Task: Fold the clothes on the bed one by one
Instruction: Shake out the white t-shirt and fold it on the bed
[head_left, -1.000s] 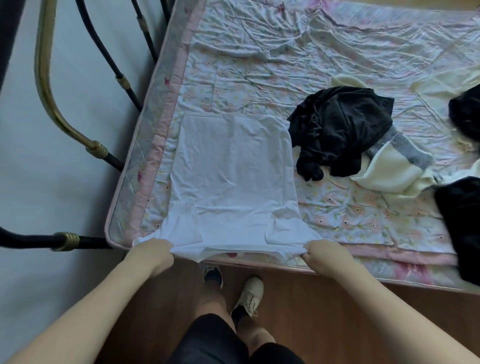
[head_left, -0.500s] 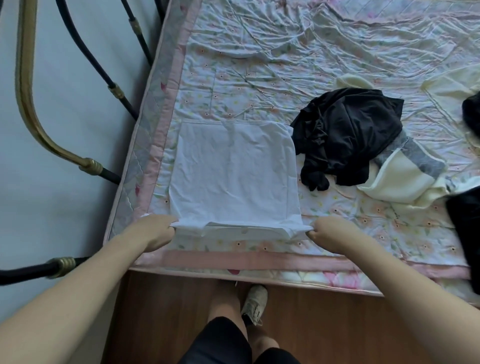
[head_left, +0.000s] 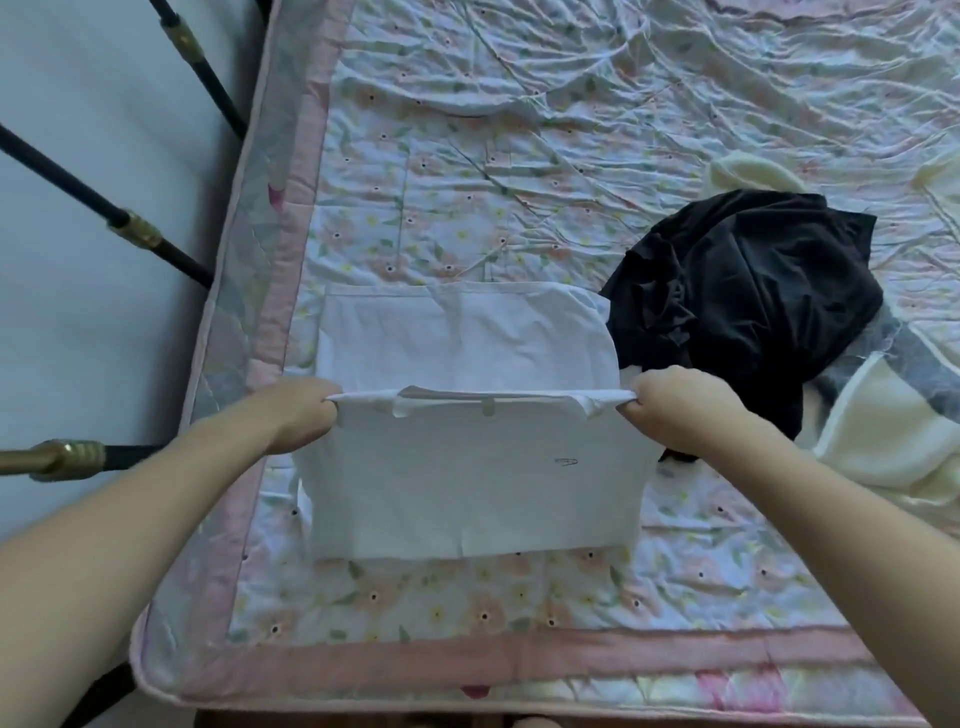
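1. The white shirt (head_left: 467, 467) lies near the corner of the bed (head_left: 467, 660), on a floral quilt (head_left: 519, 130) with a pink border.
2. The left hand (head_left: 291, 415) grips the shirt's left corner, fingers curled round the cloth.
3. The right hand (head_left: 670, 405) grips the right corner the same way, fingers curled and pinching the fabric.
4. Between the two hands the held edge is stretched taut in a straight line across the shirt's middle.
5. Below that line, the near half of the shirt faces the camera; a small dark mark shows on it, right of centre.
6. Beyond the held edge, the far half lies flat on the quilt, its hem straight.
7. A crumpled black garment (head_left: 753, 291) lies just right of the shirt, touching or nearly touching its far right corner.
8. A cream garment (head_left: 883, 431) with a grey band lies to the right of the black one, partly under it.
9. Another cream piece (head_left: 748, 174) pokes out behind the black garment.
10. A dark metal frame (head_left: 135, 231) with brass fittings stands left of the bed, against a pale wall.
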